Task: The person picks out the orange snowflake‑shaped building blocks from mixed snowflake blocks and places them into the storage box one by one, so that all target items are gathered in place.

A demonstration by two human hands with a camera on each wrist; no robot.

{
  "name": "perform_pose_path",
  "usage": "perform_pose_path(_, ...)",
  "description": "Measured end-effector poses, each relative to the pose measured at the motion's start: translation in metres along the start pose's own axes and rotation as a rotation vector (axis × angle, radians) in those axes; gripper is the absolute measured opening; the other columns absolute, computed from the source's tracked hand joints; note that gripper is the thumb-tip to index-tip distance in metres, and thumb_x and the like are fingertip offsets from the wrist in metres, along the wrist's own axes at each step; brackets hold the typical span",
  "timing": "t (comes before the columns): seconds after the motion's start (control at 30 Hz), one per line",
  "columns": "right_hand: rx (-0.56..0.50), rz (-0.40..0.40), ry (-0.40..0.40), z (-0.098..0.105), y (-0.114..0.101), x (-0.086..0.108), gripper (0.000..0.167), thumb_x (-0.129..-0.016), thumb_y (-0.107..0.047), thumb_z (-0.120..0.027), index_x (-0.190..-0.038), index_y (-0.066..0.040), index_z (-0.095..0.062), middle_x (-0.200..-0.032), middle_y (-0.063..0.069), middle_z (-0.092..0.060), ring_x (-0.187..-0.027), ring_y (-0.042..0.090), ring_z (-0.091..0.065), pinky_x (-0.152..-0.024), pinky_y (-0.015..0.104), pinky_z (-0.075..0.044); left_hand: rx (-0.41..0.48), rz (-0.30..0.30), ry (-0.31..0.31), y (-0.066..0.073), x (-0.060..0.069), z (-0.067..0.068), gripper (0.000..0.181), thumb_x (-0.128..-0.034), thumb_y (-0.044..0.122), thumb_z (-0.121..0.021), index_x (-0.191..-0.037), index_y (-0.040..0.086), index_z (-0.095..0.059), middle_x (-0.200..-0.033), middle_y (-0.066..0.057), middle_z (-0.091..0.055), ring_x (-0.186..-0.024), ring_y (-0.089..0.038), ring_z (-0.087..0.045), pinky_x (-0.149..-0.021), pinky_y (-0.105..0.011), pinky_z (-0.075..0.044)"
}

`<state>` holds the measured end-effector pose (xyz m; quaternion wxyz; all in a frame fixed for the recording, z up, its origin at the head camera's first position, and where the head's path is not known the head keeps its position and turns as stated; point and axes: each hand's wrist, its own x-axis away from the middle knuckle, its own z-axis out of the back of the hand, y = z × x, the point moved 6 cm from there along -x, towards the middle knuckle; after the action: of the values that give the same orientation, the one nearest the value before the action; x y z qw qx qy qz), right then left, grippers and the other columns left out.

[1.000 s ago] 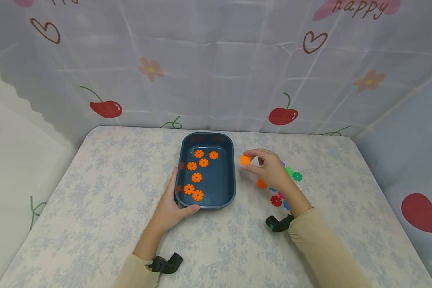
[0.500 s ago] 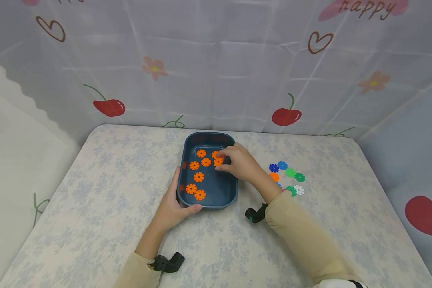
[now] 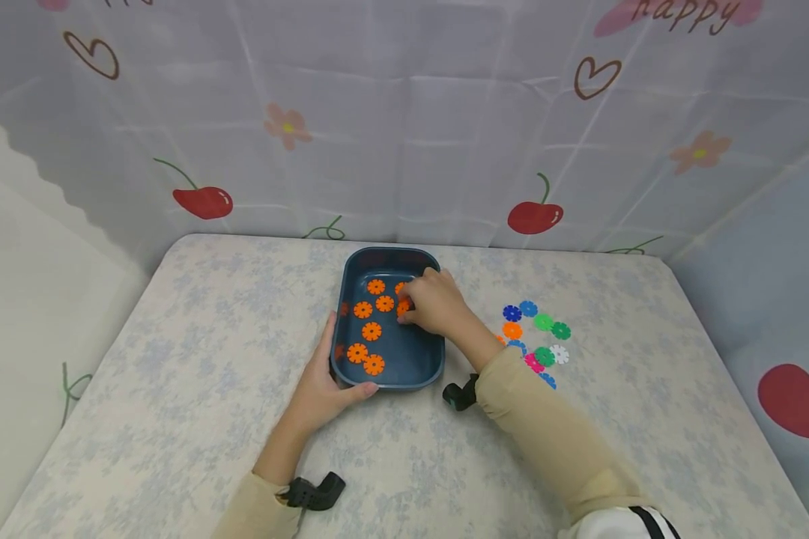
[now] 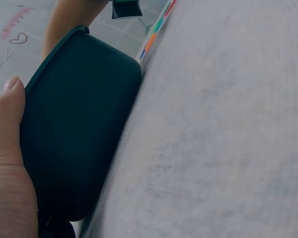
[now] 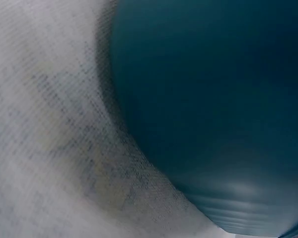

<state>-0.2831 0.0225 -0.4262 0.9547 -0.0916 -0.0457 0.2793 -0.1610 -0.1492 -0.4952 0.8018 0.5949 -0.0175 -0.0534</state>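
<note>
A dark blue rectangular tray (image 3: pixel 411 363) lies on the table with several orange notched plastic discs (image 3: pixel 371 332) flat inside it. My left hand (image 3: pixel 315 397) grips the tray's near-left corner, thumb on the front rim and fingers along the left wall; the left wrist view shows that thumb (image 4: pixel 11 114) against the tray's outer side (image 4: pixel 84 114). Over the tray's right side, my right hand (image 3: pixel 438 303) pinches one orange disc (image 3: pixel 402 308) between thumb and fingers, low near the tray floor. The right wrist view holds only the tray's outer wall (image 5: pixel 213 99) and cloth.
Loose notched discs in blue, green, orange, white and pink, such as a white disc (image 3: pixel 559 354), lie right of the tray, partly behind the right forearm. A patterned cloth covers the table (image 3: pixel 209 359). A printed curtain (image 3: pixel 431 150) hangs at the back edge.
My right hand has carried an orange disc leftward from beside the tray to inside it, then shifted slightly further left and down. My left hand keeps its grip on the tray.
</note>
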Motion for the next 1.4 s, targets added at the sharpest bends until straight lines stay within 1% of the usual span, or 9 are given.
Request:
perform_pose_path(0.23,0.057,-0.034,-0.041,-0.006,0.002,-0.004,0.036,-0.082,-0.042,-0.080,-0.111,-0.021,-0.078,-0.104,-0.004,-0.075,-0.085,0.021,-0.046,-0.074,0.034,-0.030,-0.004,0.007,0.005,0.000,0.000,0.000,0.123,-0.0747,0.030,-0.088,-0.161,0.034,0.001,-0.166,0.012,-0.006,-0.154,-0.021,-0.013,-0.121,-0.061,-0.018)
perform_pose_path(0.47,0.083,-0.068,-0.065,-0.008,0.004,-0.005,0.034,-0.082,-0.042,-0.080,-0.111,-0.024,-0.078,-0.108,-0.004,-0.075,-0.087,0.022,-0.046,-0.073,0.035,-0.030,-0.015,0.003,0.004,0.001,0.000,0.000,0.122,-0.0751,0.029,-0.087,-0.157,0.044,0.002,-0.166,0.012,-0.007,-0.154,-0.022,-0.014,-0.120,-0.061,-0.018)
perform_pose_path(0.7,0.079,-0.075,-0.068,-0.009,0.004,-0.005,0.033,-0.084,-0.039,-0.079,-0.113,-0.024,-0.078,-0.112,-0.003,-0.075,-0.086,0.022,-0.046,-0.072,0.035,-0.028,-0.009,-0.001,0.006,0.001,0.001,0.000,0.123,-0.0746,0.031,-0.088,-0.161,0.033,0.001,-0.167,0.011,-0.008,-0.154,-0.022,-0.015,-0.121,-0.061,-0.018)
perform_pose_path(0.87,0.077,-0.078,-0.064,-0.008,0.003,-0.004,0.032,-0.083,-0.039,-0.080,-0.111,-0.024,-0.078,-0.109,-0.003,-0.075,-0.084,0.021,-0.045,-0.072,0.035,-0.027,-0.025,-0.013,0.004,0.001,0.001,0.000,0.124,-0.0747,0.032,-0.087,-0.161,0.033,0.002,-0.167,0.009,-0.007,-0.154,-0.023,-0.015,-0.120,-0.061,-0.019)
perform_pose_path(0.97,0.062,-0.056,-0.025,-0.005,0.003,-0.002,0.030,-0.084,-0.040,-0.078,-0.110,-0.025,-0.079,-0.106,-0.003,-0.075,-0.083,0.021,-0.045,-0.072,0.036,-0.027,-0.024,-0.022,0.002,0.001,0.001,-0.001,0.123,-0.0749,0.030,-0.087,-0.159,0.038,0.002,-0.167,0.009,-0.007,-0.154,-0.024,-0.014,-0.121,-0.061,-0.019)
perform_pose_path(1.1,0.002,-0.027,0.093,0.008,0.005,0.007,0.030,-0.087,-0.040,-0.076,-0.113,-0.024,-0.077,-0.109,-0.002,-0.073,-0.084,0.022,-0.045,-0.075,0.037,-0.028,-0.007,-0.022,-0.001,0.001,0.001,-0.002,0.123,-0.0749,0.027,-0.087,-0.157,0.043,0.002,-0.167,0.010,-0.008,-0.154,-0.022,-0.015,-0.121,-0.059,-0.018)
perform_pose_path(1.23,-0.074,-0.014,0.222,0.034,0.010,0.023,0.035,-0.089,-0.039,-0.074,-0.120,-0.022,-0.074,-0.110,-0.001,-0.071,-0.088,0.023,-0.048,-0.078,0.040,-0.032,0.010,-0.023,0.003,0.001,0.001,-0.002,0.124,-0.0747,0.025,-0.088,-0.160,0.035,0.001,-0.167,0.009,-0.009,-0.153,-0.022,-0.015,-0.121,-0.060,-0.018)
perform_pose_path(1.33,-0.128,-0.027,0.288,0.054,0.019,0.037,0.038,-0.091,-0.038,-0.072,-0.124,-0.020,-0.071,-0.108,0.000,-0.071,-0.094,0.024,-0.052,-0.084,0.045,-0.037,0.014,-0.020,0.010,0.001,0.000,-0.001,0.124,-0.0744,0.024,-0.088,-0.161,0.030,0.001,-0.167,0.010,-0.008,-0.154,-0.021,-0.014,-0.121,-0.060,-0.017)
perform_pose_path(1.4,-0.155,-0.048,0.319,0.063,0.027,0.048,0.039,-0.091,-0.036,-0.072,-0.126,-0.020,-0.070,-0.107,0.001,-0.071,-0.099,0.026,-0.053,-0.087,0.048,-0.038,0.013,-0.015,0.012,0.001,0.000,0.000,0.124,-0.0742,0.024,-0.088,-0.161,0.030,0.001,-0.166,0.011,-0.008,-0.154,-0.020,-0.013,-0.122,-0.059,-0.017)
